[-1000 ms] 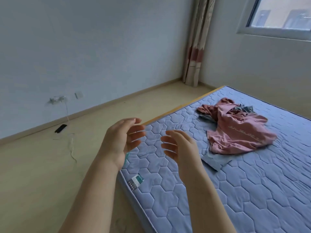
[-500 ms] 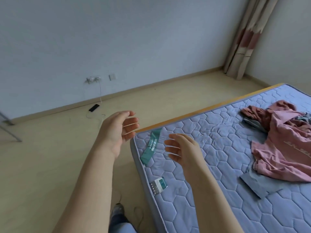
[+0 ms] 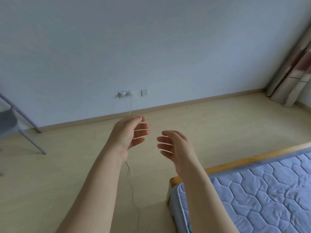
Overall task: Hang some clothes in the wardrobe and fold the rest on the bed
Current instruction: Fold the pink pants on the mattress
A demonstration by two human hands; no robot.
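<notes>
Pale wall (image 3: 151,47) across the whole upper half of the frame. Below it, light wood floor (image 3: 50,182) from edge to edge. Lower right: bed (image 3: 260,199), quilted blue mattress with a hexagon pattern, set in a wooden frame (image 3: 252,159), cut off by the right and bottom edges. Upper right corner: curtain (image 3: 292,78), beige with reddish bands, down to the floor. Left edge: grey chair (image 3: 10,121), partly cut off, thin metal legs on the floor. Centre: two bare forearms up from the bottom edge. Left hand (image 3: 129,133) and right hand (image 3: 175,145) side by side above the floor, apart, palms turned toward each other, fingers loosely spread and slightly bent, nothing in either. Right forearm across the bed's corner. On the wall above the left hand, sockets (image 3: 125,94) with plugs, a wall plate (image 3: 144,93) just beside. Thin cable (image 3: 132,189) down from the sockets and along the floor, behind the left forearm.
</notes>
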